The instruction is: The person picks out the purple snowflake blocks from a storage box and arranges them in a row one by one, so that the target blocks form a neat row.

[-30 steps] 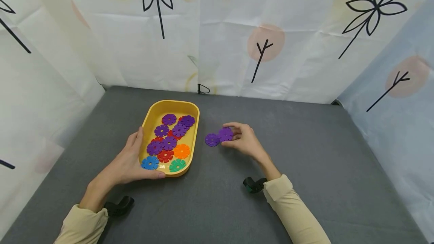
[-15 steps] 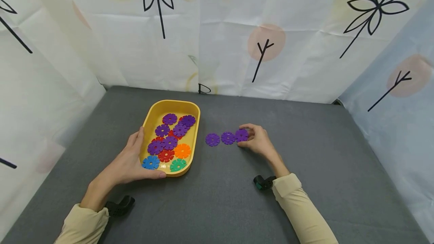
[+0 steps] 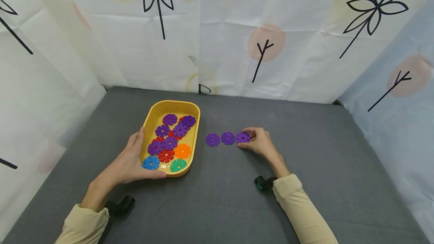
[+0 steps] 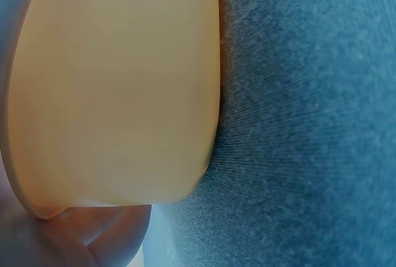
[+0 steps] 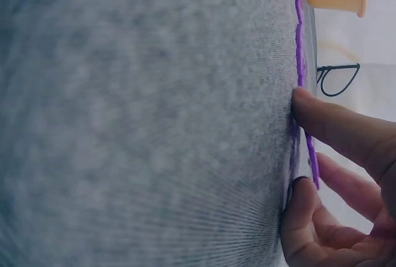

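My right hand [image 3: 259, 143] pinches a purple flower-shaped plastic disc [image 3: 242, 137] by its edges. In the right wrist view that disc [image 5: 312, 155] is seen edge-on between thumb and fingers, tilted close over the cloth. Two more purple flower discs, a middle one [image 3: 228, 138] and a left one [image 3: 213, 139], lie flat in a row with it. My left hand [image 3: 130, 163] holds a yellow tray [image 3: 197, 131] at its near left corner, thumb along the near end and fingers on the left side. The tray's outer wall [image 4: 117, 93] fills much of the left wrist view.
Inside the tray lie several purple and red flower discs, plus a blue one [image 3: 150, 162], an orange one [image 3: 182, 151] and a green one [image 3: 178, 165]. The table has a grey cloth [image 3: 217, 206]. A printed white curtain [image 3: 223, 59] surrounds its back and sides.
My right hand has moved right, sliding the purple discs apart from an overlapping cluster into a spaced row of three. Its disc then came slightly nearer me. The left hand and tray stay put.
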The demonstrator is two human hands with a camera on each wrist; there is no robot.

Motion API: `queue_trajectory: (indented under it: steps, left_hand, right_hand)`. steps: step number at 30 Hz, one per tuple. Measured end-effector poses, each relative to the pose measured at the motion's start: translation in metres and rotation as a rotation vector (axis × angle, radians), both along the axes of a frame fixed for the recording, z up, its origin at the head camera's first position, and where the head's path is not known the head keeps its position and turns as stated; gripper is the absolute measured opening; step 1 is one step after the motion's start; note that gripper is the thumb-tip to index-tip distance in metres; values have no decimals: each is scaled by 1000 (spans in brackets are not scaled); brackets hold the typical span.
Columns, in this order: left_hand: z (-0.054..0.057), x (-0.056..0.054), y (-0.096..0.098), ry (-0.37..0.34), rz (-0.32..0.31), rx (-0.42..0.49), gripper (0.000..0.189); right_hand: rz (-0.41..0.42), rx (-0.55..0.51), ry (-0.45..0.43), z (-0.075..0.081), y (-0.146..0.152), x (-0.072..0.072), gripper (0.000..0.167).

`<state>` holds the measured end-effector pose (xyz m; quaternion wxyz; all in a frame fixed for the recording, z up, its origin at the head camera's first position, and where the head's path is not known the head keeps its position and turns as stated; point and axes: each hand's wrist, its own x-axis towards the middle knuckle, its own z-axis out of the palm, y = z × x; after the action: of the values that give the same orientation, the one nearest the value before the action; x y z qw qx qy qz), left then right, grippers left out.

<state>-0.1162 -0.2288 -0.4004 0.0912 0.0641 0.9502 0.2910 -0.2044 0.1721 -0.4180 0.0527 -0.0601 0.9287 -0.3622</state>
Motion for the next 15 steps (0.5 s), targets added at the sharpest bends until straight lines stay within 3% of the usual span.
queue_trajectory:
  steps: [7,15]
  left_hand:
    - [-1,0,0,12,-4,0,152]
    - [-2,0,-1,20,-7,17,152]
  right_hand:
    - [16,30,-11,4,-6,4,52]
    - [96,31,101,4,-22,6,44]
